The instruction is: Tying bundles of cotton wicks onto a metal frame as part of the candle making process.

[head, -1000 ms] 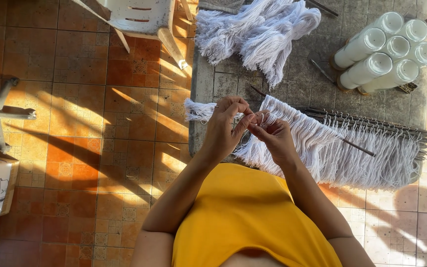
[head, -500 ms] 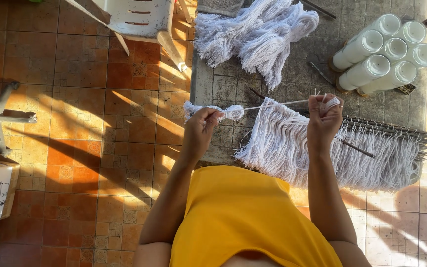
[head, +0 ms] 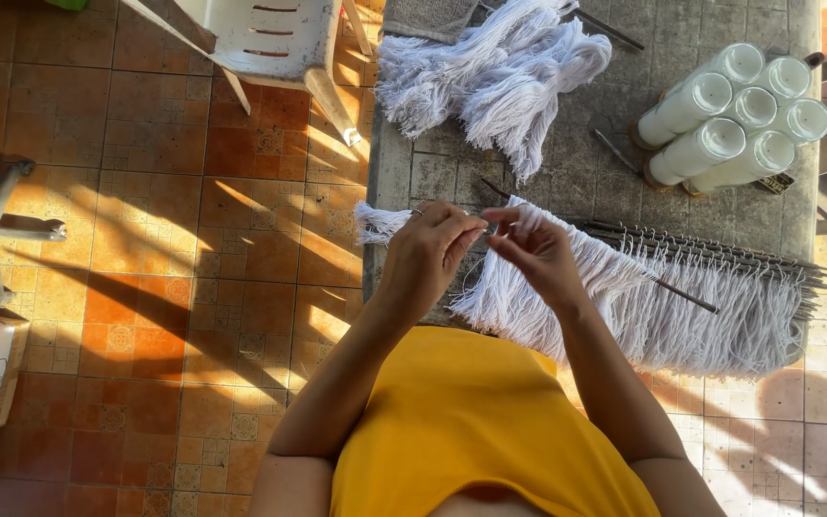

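We judge the white yarn bundle [head: 380, 222] soft and light (easily frayed); left hand [head: 428, 254] and right hand [head: 538, 254] pinch its strands near the tips.

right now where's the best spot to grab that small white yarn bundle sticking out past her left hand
Judging by its pose, take the small yarn bundle at the waist next to the left hand, where the strands are gathered tight. Come from the floor side, to the picture's left: the frayed tuft hangs free beyond the table edge, and loose ends alone would probably slip.
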